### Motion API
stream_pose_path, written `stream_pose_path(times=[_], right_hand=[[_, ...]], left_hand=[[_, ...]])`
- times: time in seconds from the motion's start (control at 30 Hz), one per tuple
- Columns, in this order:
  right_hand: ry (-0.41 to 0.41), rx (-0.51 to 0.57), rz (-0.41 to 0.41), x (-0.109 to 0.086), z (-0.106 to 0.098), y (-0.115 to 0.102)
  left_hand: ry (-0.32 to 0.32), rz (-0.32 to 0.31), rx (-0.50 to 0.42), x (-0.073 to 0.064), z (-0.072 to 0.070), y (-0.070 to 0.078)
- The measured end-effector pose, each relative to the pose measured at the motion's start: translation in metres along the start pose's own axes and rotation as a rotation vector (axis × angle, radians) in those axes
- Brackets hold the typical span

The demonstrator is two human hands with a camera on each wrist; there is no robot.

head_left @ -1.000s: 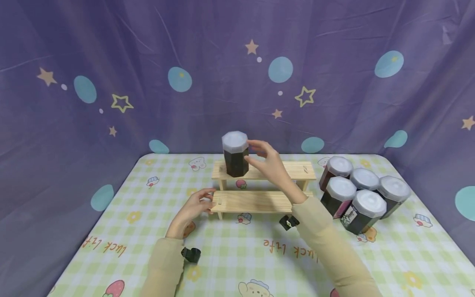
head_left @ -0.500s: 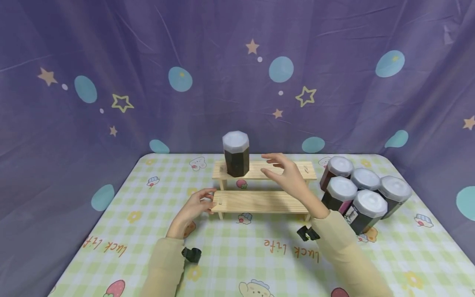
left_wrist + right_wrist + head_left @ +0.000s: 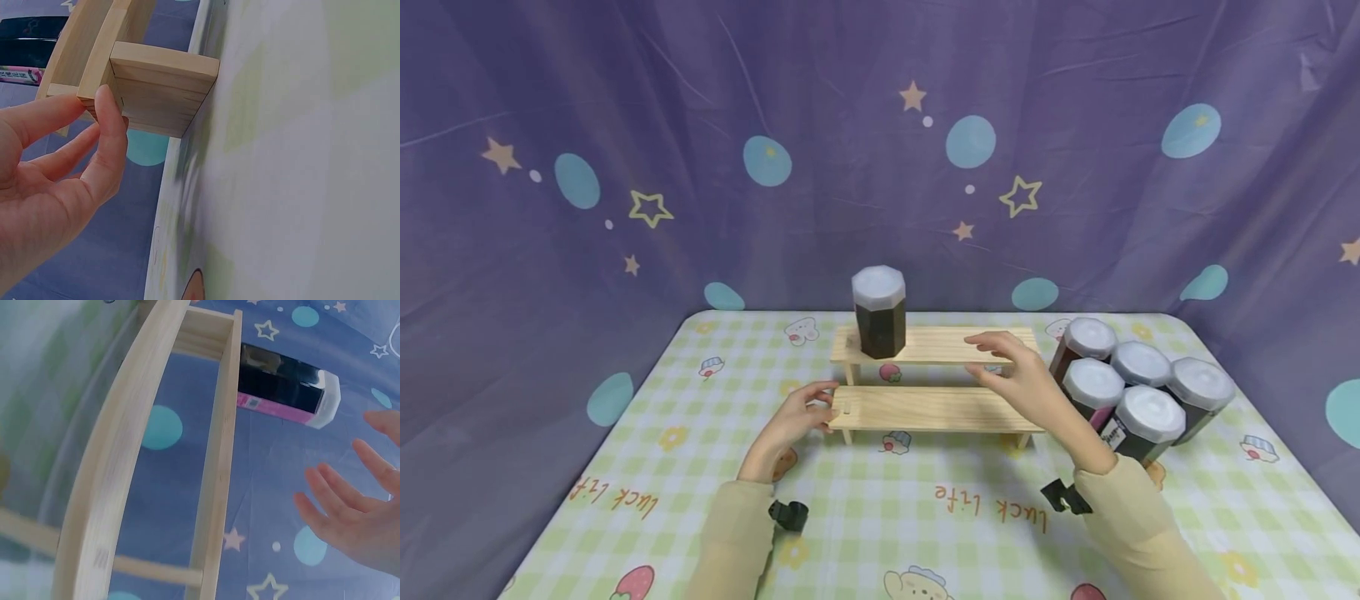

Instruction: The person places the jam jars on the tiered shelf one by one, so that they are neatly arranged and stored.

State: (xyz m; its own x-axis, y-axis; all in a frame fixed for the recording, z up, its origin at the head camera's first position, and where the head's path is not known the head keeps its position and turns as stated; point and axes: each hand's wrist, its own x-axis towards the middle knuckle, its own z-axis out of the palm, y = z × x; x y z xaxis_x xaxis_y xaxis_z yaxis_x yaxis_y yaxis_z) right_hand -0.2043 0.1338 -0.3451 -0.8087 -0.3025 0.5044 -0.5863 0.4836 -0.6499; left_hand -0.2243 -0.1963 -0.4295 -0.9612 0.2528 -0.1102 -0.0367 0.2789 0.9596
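Note:
A two-tier wooden display shelf (image 3: pixel 917 410) stands on the table. My left hand (image 3: pixel 790 419) holds the left end of its lower step, thumb and fingertips pinching the board's corner in the left wrist view. On the left part of the upper step stands a dark octagonal jar (image 3: pixel 882 327) with a frosted white lid; a pink label (image 3: pixel 275 410) shows on it in the right wrist view. My right hand (image 3: pixel 1022 385) hovers over the right side of the shelf, fingers spread and loosely bent, holding nothing, apart from the jar.
Several similar lidded jars, among them a front jar (image 3: pixel 1146 421), are grouped on the table to the right of the shelf. A green checked tablecloth (image 3: pixel 850 533) covers the table. Behind it hangs a purple curtain (image 3: pixel 850 100) with stars and blue ovals.
My right hand has let go of the jar on the upper step and moved right, toward the jar group. The jar stays in place. My left hand keeps its hold on the shelf.

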Motion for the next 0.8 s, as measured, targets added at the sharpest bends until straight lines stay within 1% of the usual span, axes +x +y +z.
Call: stream_pose_path(times=[0.27,0.4,0.53,0.63,0.7,0.8], right_hand=[[0.028,-0.112,-0.007,-0.023,-0.021,0.01],[0.061,-0.19,-0.049,-0.033,-0.032,0.017],[0.091,-0.231,-0.075,-0.042,-0.042,0.023],[0.105,-0.248,-0.059,-0.048,-0.049,0.027],[0.105,-0.261,-0.033,-0.052,-0.054,0.028],[0.106,-0.283,0.005,-0.058,-0.06,0.028]], left_hand=[[0.004,0.012,-0.005,-0.001,0.0,-0.001],[0.003,0.006,-0.01,0.001,0.0,-0.001],[0.003,-0.002,-0.014,0.001,0.0,-0.001],[-0.003,0.005,-0.017,0.001,0.0,-0.002],[-0.009,0.007,-0.016,-0.003,0.001,0.004],[-0.023,0.014,-0.013,-0.004,0.0,0.006]])
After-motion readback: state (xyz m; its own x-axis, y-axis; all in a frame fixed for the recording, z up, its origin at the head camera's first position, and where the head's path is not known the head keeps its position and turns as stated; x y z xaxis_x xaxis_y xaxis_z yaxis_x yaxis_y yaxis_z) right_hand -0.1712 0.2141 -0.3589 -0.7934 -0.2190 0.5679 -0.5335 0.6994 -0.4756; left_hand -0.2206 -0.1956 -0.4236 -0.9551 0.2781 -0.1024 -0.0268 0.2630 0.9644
